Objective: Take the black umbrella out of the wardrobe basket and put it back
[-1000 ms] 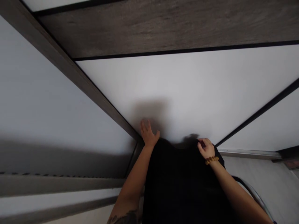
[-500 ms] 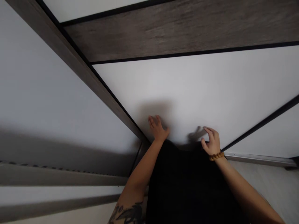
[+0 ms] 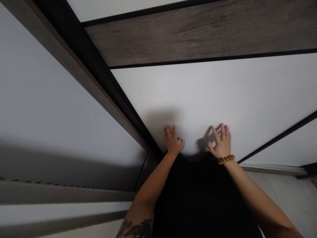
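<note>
The black cloth (image 3: 198, 195) lies on a white panel (image 3: 223, 99). At its far edge are the left hand (image 3: 173, 142) and right hand (image 3: 221, 142), both spread and pinching nothing, the right wearing a bead bracelet (image 3: 226, 159). A wood-grain strip (image 3: 198, 36) runs beyond the panel.

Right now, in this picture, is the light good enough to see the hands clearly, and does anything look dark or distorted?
In the head view, the left hand and right hand look sharp, with soft shadows on the white panel; the black fabric shows almost no detail; the panel edges lean strongly, like a wide lens.
</note>
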`<act>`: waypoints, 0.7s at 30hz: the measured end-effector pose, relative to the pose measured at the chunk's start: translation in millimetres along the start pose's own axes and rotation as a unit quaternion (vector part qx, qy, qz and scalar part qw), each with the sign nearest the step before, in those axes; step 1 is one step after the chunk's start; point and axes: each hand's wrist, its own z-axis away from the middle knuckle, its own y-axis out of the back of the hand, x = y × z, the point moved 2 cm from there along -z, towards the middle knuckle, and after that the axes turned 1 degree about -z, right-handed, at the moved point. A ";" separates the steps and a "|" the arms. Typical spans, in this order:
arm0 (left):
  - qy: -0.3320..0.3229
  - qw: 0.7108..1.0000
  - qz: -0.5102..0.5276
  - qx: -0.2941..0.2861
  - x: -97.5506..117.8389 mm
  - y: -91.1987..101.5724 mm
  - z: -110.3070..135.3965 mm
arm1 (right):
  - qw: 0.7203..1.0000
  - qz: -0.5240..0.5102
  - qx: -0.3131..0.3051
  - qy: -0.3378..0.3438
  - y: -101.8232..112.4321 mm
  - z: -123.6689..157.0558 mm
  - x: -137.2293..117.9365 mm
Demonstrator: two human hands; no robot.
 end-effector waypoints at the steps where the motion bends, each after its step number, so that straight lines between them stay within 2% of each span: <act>1: -0.006 1.000 0.002 -0.002 0.0 0.6 1.1 | 1.000 0.011 -0.005 -0.006 -1.3 1.6 2.9; 6: -0.048 0.999 0.010 -0.012 -5.4 7.8 5.5 | 0.998 0.064 -0.017 -0.010 -3.8 6.5 23.5; 9: -0.046 0.999 0.016 0.023 -19.5 16.9 3.4 | 0.997 0.080 -0.011 -0.006 -2.8 9.2 35.1; 12: -0.001 0.996 0.036 0.087 -41.6 27.4 -3.8 | 0.996 0.091 -0.011 -0.008 -1.0 11.9 43.7; 14: 0.053 0.992 0.053 0.105 -56.6 31.8 -10.1 | 0.995 0.097 -0.008 -0.008 0.6 13.1 48.8; 17: 0.122 0.985 0.087 0.082 -71.0 31.4 -17.8 | 0.995 0.100 0.009 -0.007 3.6 14.3 56.9; 21: 0.155 0.978 0.127 0.064 -71.1 24.8 -19.8 | 0.995 0.096 0.016 -0.021 7.3 18.3 67.0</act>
